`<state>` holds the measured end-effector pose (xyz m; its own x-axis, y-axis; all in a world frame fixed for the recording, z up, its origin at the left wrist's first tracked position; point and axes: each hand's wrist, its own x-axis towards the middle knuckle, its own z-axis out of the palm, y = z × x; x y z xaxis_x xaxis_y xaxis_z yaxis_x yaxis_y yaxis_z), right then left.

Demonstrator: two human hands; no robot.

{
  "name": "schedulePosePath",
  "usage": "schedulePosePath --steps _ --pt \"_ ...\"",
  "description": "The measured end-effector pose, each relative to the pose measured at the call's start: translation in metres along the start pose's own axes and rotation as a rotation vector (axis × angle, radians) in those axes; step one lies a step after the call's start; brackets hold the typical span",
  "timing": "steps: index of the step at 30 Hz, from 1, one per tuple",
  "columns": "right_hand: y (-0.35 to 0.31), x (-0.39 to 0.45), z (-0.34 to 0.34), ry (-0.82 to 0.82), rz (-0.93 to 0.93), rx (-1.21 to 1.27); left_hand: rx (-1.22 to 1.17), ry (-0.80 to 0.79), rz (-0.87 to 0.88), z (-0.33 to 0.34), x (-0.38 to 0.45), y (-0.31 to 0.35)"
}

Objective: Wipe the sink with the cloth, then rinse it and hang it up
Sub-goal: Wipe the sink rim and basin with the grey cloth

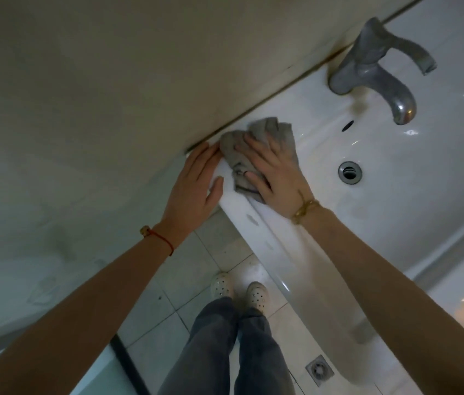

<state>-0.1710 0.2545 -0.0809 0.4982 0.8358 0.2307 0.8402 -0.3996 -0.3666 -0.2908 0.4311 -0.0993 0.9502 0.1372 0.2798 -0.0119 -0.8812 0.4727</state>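
A white ceramic sink (390, 212) fills the right of the head view, tilted by the camera angle. A crumpled grey cloth (270, 132) lies on the sink's left rim, close to the wall. My right hand (276, 175) presses flat on the cloth, fingers spread over it. My left hand (196, 183) rests on the outer left edge of the sink, thumb on top of the rim, just beside the cloth; it holds nothing. The drain (350, 172) sits in the basin to the right of my right hand.
A dull metal tap (373, 69) stands on the sink's back ledge, its spout over the basin, with an overflow slot (347, 125) below. A plain wall (111, 81) runs along the left. Below are floor tiles, my feet (239, 289) and a floor drain (319, 369).
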Motion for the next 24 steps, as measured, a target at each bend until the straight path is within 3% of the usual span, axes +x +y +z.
schedulePosePath --steps 2,6,7,9,10,12,14,19,21,24 --pt "0.021 0.002 -0.007 -0.004 0.011 -0.049 0.010 -0.010 -0.005 -0.001 -0.001 0.001" --pt "0.047 0.025 -0.015 0.140 0.461 -0.006 0.020 -0.009 -0.008 -0.004 -0.001 0.003" --pt "0.038 0.028 -0.013 0.175 0.489 -0.011 0.024 -0.012 -0.008 -0.004 -0.001 0.002" --pt "0.009 0.021 -0.005 0.191 0.286 -0.086 0.032 -0.014 -0.012 -0.003 -0.002 0.002" --pt "-0.003 0.012 -0.002 0.151 0.130 -0.104 0.032 -0.013 -0.014 -0.003 -0.002 0.001" --pt "-0.010 -0.006 0.000 0.011 -0.007 -0.046 0.019 -0.005 -0.015 -0.002 -0.002 0.000" --pt "0.017 -0.005 -0.005 -0.050 0.010 -0.066 0.011 -0.009 -0.011 -0.002 -0.003 0.000" --pt "0.081 0.033 -0.027 0.113 0.543 -0.063 0.000 -0.024 -0.018 -0.006 -0.001 0.002" --pt "0.062 0.034 -0.019 0.169 0.494 -0.080 -0.011 -0.021 -0.024 -0.006 -0.001 0.002" --pt "0.017 0.011 0.000 0.070 0.153 -0.080 -0.007 -0.010 -0.012 -0.004 -0.001 0.001"
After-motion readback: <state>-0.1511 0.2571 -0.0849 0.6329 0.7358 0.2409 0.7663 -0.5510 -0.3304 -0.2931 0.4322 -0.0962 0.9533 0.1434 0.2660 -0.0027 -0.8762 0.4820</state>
